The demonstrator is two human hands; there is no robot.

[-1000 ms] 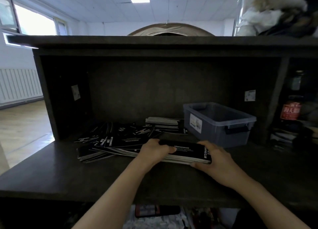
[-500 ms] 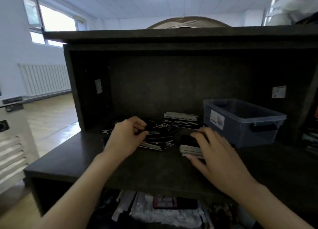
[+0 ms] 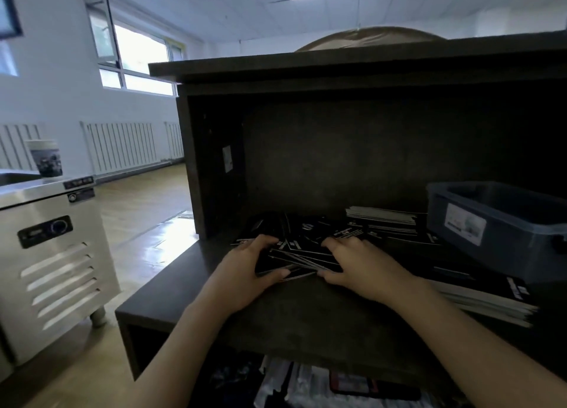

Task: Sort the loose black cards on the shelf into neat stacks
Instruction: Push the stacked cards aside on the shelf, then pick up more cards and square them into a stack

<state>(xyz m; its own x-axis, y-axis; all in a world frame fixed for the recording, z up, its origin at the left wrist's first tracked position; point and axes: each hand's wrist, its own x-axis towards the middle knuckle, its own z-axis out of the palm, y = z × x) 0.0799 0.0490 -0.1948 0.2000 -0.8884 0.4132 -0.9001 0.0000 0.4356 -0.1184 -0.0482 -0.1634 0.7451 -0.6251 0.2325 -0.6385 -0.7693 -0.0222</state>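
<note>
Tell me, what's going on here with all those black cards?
A person is tidying loose black cards on a dark shelf. The left hand and right hand grip a messy bunch of them from either side, as if to square it up. A finished stack lies at the front right, and a second stack sits further back, beside a grey bin.

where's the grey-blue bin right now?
Head view, far right of the shelf: the bin sits toward the back, just behind a squared-up card stack and right of the loose cards.
</note>
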